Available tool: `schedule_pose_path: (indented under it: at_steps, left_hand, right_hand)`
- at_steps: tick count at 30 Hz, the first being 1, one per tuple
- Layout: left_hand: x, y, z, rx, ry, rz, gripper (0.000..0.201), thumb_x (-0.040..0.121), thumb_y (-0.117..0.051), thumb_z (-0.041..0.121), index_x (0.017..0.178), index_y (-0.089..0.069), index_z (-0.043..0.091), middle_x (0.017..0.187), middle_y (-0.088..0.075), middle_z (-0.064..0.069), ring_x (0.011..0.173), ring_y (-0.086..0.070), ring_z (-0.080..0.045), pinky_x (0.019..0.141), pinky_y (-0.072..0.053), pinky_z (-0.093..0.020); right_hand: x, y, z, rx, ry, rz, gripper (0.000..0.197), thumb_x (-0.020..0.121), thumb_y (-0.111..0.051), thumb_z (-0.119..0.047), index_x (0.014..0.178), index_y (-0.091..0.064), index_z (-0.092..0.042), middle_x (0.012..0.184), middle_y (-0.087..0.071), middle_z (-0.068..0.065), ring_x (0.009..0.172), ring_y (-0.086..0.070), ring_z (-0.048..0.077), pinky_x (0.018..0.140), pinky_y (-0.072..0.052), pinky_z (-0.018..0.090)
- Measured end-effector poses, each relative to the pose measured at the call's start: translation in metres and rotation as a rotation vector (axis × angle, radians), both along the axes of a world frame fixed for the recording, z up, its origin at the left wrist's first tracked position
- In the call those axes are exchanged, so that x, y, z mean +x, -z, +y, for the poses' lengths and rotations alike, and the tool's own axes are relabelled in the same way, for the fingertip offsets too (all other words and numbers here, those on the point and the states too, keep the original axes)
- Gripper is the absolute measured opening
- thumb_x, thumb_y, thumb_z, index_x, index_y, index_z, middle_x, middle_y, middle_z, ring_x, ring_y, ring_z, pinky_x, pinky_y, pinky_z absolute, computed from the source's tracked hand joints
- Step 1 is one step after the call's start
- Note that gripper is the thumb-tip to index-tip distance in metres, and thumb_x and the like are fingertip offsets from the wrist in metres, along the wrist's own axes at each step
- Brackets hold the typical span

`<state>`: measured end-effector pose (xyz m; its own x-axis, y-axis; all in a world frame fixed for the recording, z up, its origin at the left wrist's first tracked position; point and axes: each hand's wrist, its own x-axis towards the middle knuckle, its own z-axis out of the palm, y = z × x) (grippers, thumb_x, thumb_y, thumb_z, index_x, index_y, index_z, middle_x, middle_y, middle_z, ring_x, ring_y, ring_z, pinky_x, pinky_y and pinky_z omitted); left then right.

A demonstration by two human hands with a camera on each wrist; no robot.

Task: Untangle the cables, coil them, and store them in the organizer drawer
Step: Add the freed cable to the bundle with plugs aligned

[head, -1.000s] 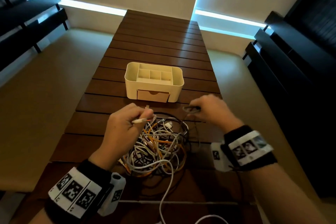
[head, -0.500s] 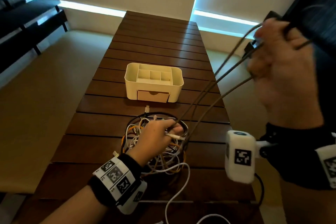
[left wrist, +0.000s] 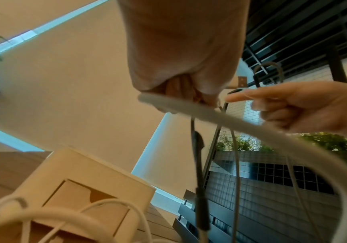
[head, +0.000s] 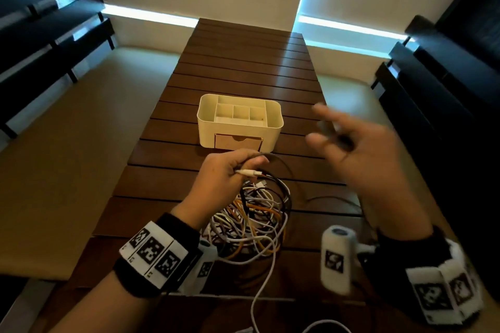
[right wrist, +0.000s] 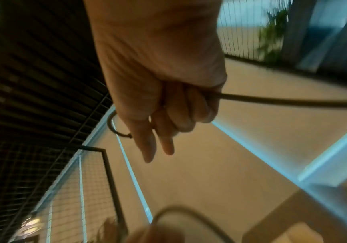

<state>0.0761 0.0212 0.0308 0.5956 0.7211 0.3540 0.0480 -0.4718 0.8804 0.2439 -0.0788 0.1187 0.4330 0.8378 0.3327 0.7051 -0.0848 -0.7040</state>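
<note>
No words, brand names or numbers can be read in any view. The only markings are black-and-white square code patterns: a row of them on the band (head: 158, 253) around the wrist behind the left hand's fingers, more on the band (head: 443, 289) behind the right hand's fingers, and one on the white wrist camera housing (head: 335, 259) beside it.

We see a tangled heap of white, orange and black cables (head: 254, 213) just before the cream organizer (head: 239, 119), its drawer (head: 238, 141) closed.
</note>
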Motion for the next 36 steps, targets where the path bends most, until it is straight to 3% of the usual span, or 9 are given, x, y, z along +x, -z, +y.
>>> schedule_pose_path:
  at_steps: [3, 8, 14, 16, 18, 23, 27, 30, 36]
  left_hand:
    - [0.000, 0.000, -0.001, 0.113, 0.023, 0.043, 0.016, 0.089, -0.055, 0.027, 0.097, -0.070, 0.025, 0.073, -0.066, 0.016, 0.065, -0.061, 0.003, 0.059, -0.048, -0.015]
    - [-0.005, -0.001, -0.003, 0.075, 0.021, 0.059, 0.016, 0.091, -0.053, 0.027, 0.083, -0.062, 0.037, 0.063, -0.062, 0.011, 0.056, -0.055, -0.005, 0.051, -0.040, -0.018]
    - [-0.013, -0.004, -0.003, -0.128, -0.015, 0.100, 0.021, 0.087, -0.052, 0.039, 0.074, -0.065, 0.029, 0.062, -0.063, 0.000, 0.055, -0.055, -0.018, 0.054, -0.046, -0.036]
    - [-0.014, -0.015, -0.006, -0.228, 0.041, 0.069, 0.022, 0.085, -0.053, 0.036, 0.072, -0.065, 0.023, 0.056, -0.058, 0.011, 0.052, -0.051, -0.001, 0.054, -0.042, -0.018]
    - [-0.015, -0.026, -0.011, -0.349, 0.073, -0.034, 0.018, 0.083, -0.056, 0.028, 0.075, -0.066, 0.015, 0.052, -0.056, 0.012, 0.048, -0.048, 0.004, 0.051, -0.039, -0.009]
    - [-0.022, -0.046, -0.013, -0.656, 0.021, -0.423, 0.019, 0.084, -0.062, 0.031, 0.070, -0.074, 0.026, 0.052, -0.046, 0.008, 0.043, -0.029, -0.003, 0.042, -0.029, -0.012]
    - [-0.020, -0.067, -0.018, -0.582, 0.024, -0.495, 0.017, 0.081, -0.063, 0.035, 0.072, -0.071, 0.023, 0.049, -0.043, 0.006, 0.041, -0.026, -0.003, 0.040, -0.028, -0.014]
    - [-0.017, -0.076, -0.023, -0.532, 0.008, -0.450, 0.021, 0.077, -0.061, 0.035, 0.081, -0.069, 0.015, 0.045, -0.037, 0.009, 0.041, -0.025, -0.004, 0.041, -0.025, -0.016]
    - [-0.011, -0.074, -0.025, -0.656, 0.048, -0.515, 0.021, 0.078, -0.068, 0.029, 0.085, -0.054, 0.015, 0.056, -0.044, 0.007, 0.042, -0.026, -0.005, 0.039, -0.025, -0.016]
  right_hand:
    - [-0.026, 0.020, 0.016, -0.295, -0.240, -0.179, 0.049, 0.083, -0.063, -0.037, 0.130, -0.050, -0.033, 0.108, -0.068, -0.003, 0.097, -0.063, 0.012, 0.085, -0.053, 0.032]
    - [-0.029, 0.030, 0.024, -0.393, -0.231, -0.273, 0.021, 0.085, -0.059, -0.043, 0.092, -0.066, -0.025, 0.079, -0.063, -0.004, 0.075, -0.056, 0.013, 0.063, -0.046, 0.028]
    - [-0.009, 0.004, 0.013, -0.076, -0.098, 0.027, 0.021, 0.085, -0.062, -0.028, 0.065, -0.059, -0.025, 0.054, -0.053, 0.000, 0.052, -0.050, 0.011, 0.050, -0.042, 0.020]
    - [-0.003, -0.005, 0.004, 0.049, -0.074, 0.134, 0.021, 0.085, -0.062, -0.028, 0.066, -0.063, -0.020, 0.064, -0.060, 0.015, 0.064, -0.057, 0.029, 0.061, -0.048, 0.039]
    - [-0.001, -0.008, -0.008, 0.124, -0.072, 0.194, 0.025, 0.085, -0.059, -0.034, 0.065, -0.063, -0.020, 0.059, -0.057, 0.005, 0.057, -0.050, 0.021, 0.058, -0.043, 0.034]
    - [0.001, -0.001, -0.031, 0.168, -0.099, 0.235, 0.032, 0.080, -0.055, -0.049, 0.069, -0.064, -0.021, 0.065, -0.057, 0.013, 0.058, -0.050, 0.025, 0.055, -0.040, 0.020]
    - [-0.008, 0.011, -0.035, -0.016, -0.293, 0.218, 0.033, 0.076, -0.061, -0.059, 0.067, -0.067, -0.028, 0.054, -0.059, -0.003, 0.046, -0.049, 0.004, 0.047, -0.038, 0.013]
    - [-0.012, 0.022, -0.032, -0.064, -0.361, 0.186, 0.056, 0.062, -0.048, -0.084, 0.073, -0.069, -0.033, 0.067, -0.067, -0.001, 0.059, -0.063, 0.014, 0.054, -0.050, 0.025]
    - [-0.031, 0.032, -0.029, -0.020, -0.438, 0.252, 0.051, 0.066, -0.051, -0.079, 0.078, -0.068, -0.032, 0.068, -0.068, -0.005, 0.059, -0.063, 0.004, 0.055, -0.049, 0.016]
